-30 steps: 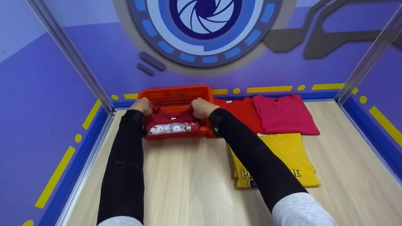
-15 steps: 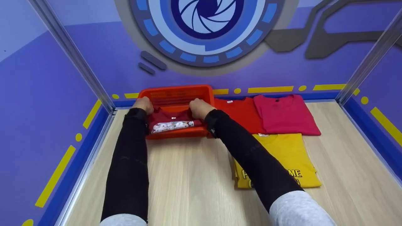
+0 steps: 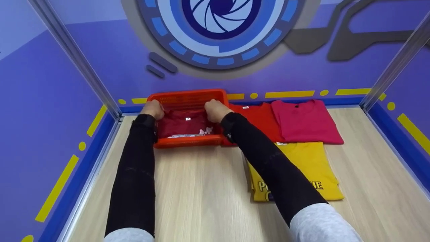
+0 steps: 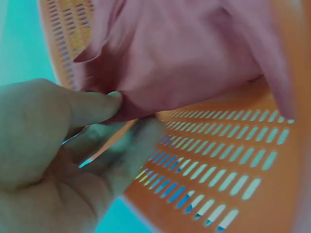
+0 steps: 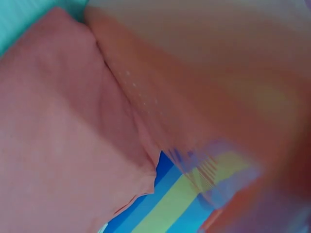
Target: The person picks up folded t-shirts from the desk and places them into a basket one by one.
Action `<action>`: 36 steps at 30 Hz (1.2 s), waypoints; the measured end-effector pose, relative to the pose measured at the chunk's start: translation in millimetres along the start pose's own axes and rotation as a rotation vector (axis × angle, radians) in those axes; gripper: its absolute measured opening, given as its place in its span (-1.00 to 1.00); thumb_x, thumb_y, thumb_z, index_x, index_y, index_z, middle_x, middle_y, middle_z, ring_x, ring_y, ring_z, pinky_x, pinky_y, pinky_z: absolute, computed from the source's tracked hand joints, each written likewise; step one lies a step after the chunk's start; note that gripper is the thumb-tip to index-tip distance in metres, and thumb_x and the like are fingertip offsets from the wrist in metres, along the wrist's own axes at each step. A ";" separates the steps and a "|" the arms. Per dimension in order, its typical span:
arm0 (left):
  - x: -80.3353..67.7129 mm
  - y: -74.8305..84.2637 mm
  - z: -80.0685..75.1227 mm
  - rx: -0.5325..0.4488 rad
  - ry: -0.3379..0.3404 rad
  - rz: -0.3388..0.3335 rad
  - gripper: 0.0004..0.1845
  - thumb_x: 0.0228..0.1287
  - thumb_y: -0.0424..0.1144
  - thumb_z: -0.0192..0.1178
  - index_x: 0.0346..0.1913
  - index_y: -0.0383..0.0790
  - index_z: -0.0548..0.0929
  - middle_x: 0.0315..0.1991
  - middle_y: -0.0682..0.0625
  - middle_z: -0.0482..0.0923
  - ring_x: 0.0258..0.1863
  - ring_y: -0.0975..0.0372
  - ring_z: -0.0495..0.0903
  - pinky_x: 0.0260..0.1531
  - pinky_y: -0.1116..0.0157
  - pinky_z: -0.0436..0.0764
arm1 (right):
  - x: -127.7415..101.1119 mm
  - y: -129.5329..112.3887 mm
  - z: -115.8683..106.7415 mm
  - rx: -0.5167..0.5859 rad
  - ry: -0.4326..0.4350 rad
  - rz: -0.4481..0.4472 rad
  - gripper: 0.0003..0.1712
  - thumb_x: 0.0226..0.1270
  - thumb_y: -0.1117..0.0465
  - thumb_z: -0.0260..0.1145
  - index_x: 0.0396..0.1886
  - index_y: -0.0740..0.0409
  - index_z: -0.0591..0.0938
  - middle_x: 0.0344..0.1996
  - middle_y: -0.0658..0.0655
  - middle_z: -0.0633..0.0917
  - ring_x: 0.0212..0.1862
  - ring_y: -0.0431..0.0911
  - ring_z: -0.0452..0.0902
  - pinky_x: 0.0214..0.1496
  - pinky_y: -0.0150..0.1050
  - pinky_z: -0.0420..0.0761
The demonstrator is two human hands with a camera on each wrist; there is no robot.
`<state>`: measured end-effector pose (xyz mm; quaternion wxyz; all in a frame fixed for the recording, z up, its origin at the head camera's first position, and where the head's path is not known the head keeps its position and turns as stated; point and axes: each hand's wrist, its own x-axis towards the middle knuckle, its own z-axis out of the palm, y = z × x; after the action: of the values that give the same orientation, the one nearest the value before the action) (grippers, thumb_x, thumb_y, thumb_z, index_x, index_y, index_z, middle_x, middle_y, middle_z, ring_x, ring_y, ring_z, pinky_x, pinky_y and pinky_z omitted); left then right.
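Observation:
A dark red T-shirt (image 3: pixel 181 125) with a white neck tag lies inside the orange-red plastic basket (image 3: pixel 188 142), and a strip of its pale print shows along the front wall. My left hand (image 3: pixel 153 109) is over the basket's left end. In the left wrist view, thumb and fingers of that hand pinch an edge of the shirt (image 4: pixel 175 58) beside the slotted basket wall. At the basket's right end, my curled right hand (image 3: pixel 216 110) holds the other upper corner of the shirt; its fingertips are hidden. The right wrist view is blurred and shows folded reddish cloth (image 5: pixel 73 121).
Right of the basket lie a folded red shirt (image 3: pixel 257 119) and a folded pink shirt (image 3: pixel 305 121). A folded yellow shirt (image 3: pixel 302 164) lies nearer, partly under my right forearm. A purple-blue printed wall (image 3: pixel 235 80) stands close behind the basket.
The dark red shirt has sunk deeper into the basket, and most of its print has gone out of sight behind the front wall. Both hands stay near the basket's ends.

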<state>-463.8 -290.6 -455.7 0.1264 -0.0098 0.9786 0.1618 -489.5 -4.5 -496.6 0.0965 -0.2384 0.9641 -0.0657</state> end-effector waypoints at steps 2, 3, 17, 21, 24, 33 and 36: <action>-12.9 9.2 -1.3 -0.002 0.045 -0.003 -0.71 0.39 -0.40 0.12 -0.01 -0.35 0.81 0.23 -0.34 0.74 0.15 -0.12 0.67 0.26 0.01 0.68 | -5.3 -3.6 -6.0 0.024 -0.007 0.016 -0.81 0.50 0.35 0.30 -0.02 0.29 0.76 0.08 0.37 0.79 0.03 0.17 0.76 0.03 -0.01 0.74; -16.4 12.6 -1.5 0.004 0.061 -0.003 -0.71 0.40 -0.40 0.12 0.00 -0.35 0.80 0.23 -0.34 0.74 0.12 -0.09 0.66 0.22 0.04 0.68 | -8.8 -5.6 -9.7 0.036 -0.008 0.025 -0.79 0.51 0.34 0.28 0.00 0.30 0.76 0.10 0.38 0.79 0.07 0.18 0.76 0.08 0.00 0.75; -3.1 11.6 10.8 -0.119 0.086 -0.005 -0.45 0.56 -0.37 -0.01 0.53 -0.34 0.52 0.51 -0.35 0.54 0.45 -0.15 0.57 0.52 -0.07 0.55 | -16.9 -13.6 -7.1 0.041 0.083 0.098 -0.63 0.59 0.31 0.23 0.26 0.37 0.69 0.20 0.42 0.76 0.27 0.24 0.74 0.34 0.02 0.75; -7.4 13.3 7.2 -0.092 0.010 0.009 -0.39 0.67 -0.27 -0.05 0.69 -0.29 0.31 0.64 -0.38 0.37 0.56 -0.17 0.46 0.61 -0.13 0.43 | -19.5 -16.3 -6.5 0.029 0.075 0.095 -0.55 0.62 0.30 0.21 0.38 0.40 0.60 0.25 0.44 0.72 0.27 0.24 0.73 0.32 0.02 0.76; -21.4 21.4 1.0 -0.060 -0.038 0.036 -0.43 0.71 -0.23 -0.04 0.65 -0.29 0.39 0.63 -0.37 0.38 0.52 -0.16 0.48 0.56 -0.12 0.47 | -18.0 -14.7 -4.9 0.065 0.080 0.067 -0.71 0.57 0.29 0.24 0.12 0.31 0.74 0.11 0.36 0.78 0.12 0.16 0.78 0.16 -0.03 0.80; -70.9 72.0 5.3 -0.182 0.234 0.298 -0.66 0.72 -0.23 0.10 0.29 -0.29 0.75 0.18 -0.23 0.78 0.11 -0.03 0.74 0.25 -0.02 0.71 | -99.3 -26.3 -39.0 0.379 0.301 -0.190 -0.66 0.68 0.24 0.22 0.17 0.27 0.82 -0.04 0.24 0.86 -0.17 0.00 0.76 0.04 -0.09 0.81; -105.1 99.2 23.2 -0.242 0.344 0.439 -0.73 0.69 -0.24 0.17 0.16 -0.25 0.81 -0.01 -0.13 0.83 -0.07 0.09 0.77 0.08 0.08 0.78 | -139.3 -17.4 -39.5 0.457 0.404 -0.273 -0.70 0.68 0.21 0.25 0.10 0.21 0.85 -0.14 0.16 0.86 -0.26 -0.06 0.71 -0.03 -0.11 0.80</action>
<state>-362.4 -191.4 -419.5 -0.0814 0.1597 0.9381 0.2964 -369.5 49.3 -433.5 -0.0555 -0.3196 0.8833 -0.3385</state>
